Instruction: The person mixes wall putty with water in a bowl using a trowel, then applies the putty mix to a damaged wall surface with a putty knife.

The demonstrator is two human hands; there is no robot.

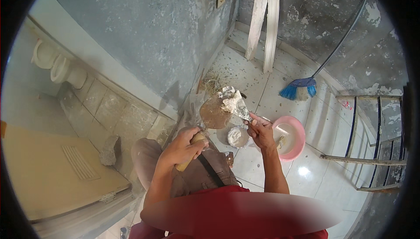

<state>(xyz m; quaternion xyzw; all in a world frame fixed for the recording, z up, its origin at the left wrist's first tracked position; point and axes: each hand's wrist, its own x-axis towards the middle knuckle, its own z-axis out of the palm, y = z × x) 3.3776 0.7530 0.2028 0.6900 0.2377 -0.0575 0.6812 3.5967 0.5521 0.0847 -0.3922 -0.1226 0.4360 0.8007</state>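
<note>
My left hand (186, 145) is closed around a pale wooden handle (184, 163), held above my thigh. Just beyond it shows a brown, rounded flat piece (214, 113); whether it joins the handle I cannot tell. In my right hand (261, 133) is a putty knife (243, 112), its blade pointing up and left over the brown piece. Thick white paste (232, 103) coats the blade. Between my hands, a small bowl (244, 144) with white paste stands on the floor. Beside my right hand sits a pink basin (300, 142) holding cloudy liquid and a pale object.
Ahead, white boards (264, 20) lean in the corner, with crumbs scattered on the tiles. A blue broom (299, 88) rests against the right wall. A metal rack (363, 160) lies at right. On the left are a doorway, a stone-like lump (110, 150) and a toilet (65, 70).
</note>
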